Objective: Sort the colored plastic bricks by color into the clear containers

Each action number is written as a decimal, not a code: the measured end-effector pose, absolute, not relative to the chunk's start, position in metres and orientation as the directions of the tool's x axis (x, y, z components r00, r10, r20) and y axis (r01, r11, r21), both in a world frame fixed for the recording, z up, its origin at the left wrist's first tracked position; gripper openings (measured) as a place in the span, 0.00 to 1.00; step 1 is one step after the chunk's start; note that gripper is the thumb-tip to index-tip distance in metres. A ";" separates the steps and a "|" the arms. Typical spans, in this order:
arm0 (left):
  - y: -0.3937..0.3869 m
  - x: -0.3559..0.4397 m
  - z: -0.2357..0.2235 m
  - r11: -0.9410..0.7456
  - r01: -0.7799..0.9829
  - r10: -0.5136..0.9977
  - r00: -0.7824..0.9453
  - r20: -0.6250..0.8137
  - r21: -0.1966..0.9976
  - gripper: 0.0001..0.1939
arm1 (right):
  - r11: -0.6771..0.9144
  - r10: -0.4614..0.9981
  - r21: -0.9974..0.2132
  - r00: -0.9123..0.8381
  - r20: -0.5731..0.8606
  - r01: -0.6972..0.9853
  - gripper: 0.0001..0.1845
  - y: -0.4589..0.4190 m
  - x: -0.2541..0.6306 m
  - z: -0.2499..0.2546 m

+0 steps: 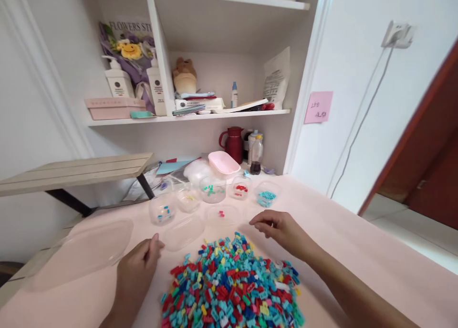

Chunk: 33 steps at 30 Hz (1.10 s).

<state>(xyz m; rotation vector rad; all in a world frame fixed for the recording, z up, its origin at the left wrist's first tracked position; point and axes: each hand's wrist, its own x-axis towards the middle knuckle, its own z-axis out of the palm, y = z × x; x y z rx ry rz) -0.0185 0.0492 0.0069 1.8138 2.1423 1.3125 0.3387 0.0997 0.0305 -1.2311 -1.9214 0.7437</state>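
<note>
A heap of small plastic bricks point(232, 285) in teal, red, blue and yellow lies on the pale pink table point(358, 251) in front of me. My left hand point(138, 266) rests left of the heap, fingers curled, thumb up, with nothing visible in it. My right hand point(277, 227) hovers over the heap's far edge, palm down, fingers bent loosely together. Several clear bowls stand beyond the heap: one with blue pieces point(162, 211), one with green point(212, 189), one with red point(240, 187), one with teal point(266, 194).
A large clear lid point(82, 251) lies at the left. A pink tub point(223, 163), a red jug point(233, 144) and bottles point(255, 153) stand at the back under white shelves. A wooden bench point(71, 170) is at the left, a door at the right.
</note>
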 end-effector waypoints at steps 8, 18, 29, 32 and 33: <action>0.052 -0.021 0.006 -0.019 0.789 0.837 -0.324 0.442 0.614 0.23 | 0.556 0.827 -0.570 -0.474 0.303 0.605 0.15 0.097 0.325 0.015; 0.054 -0.022 0.005 -0.025 0.787 0.850 -0.308 0.427 0.617 0.24 | 0.472 0.875 -0.569 -0.436 0.210 0.673 0.12 0.096 0.329 0.019; 0.055 -0.023 0.003 0.010 0.756 0.867 -0.333 0.370 0.655 0.24 | 0.619 0.776 -0.415 -0.599 0.197 0.667 0.15 0.092 0.322 0.020; 0.055 -0.022 0.004 -0.002 0.762 0.865 -0.324 0.384 0.647 0.24 | 0.596 0.795 -0.428 -0.573 0.196 0.680 0.14 0.092 0.320 0.019; 0.055 -0.022 0.005 -0.009 0.768 0.864 -0.317 0.392 0.640 0.24 | 0.584 0.804 -0.437 -0.560 0.198 0.684 0.13 0.092 0.319 0.018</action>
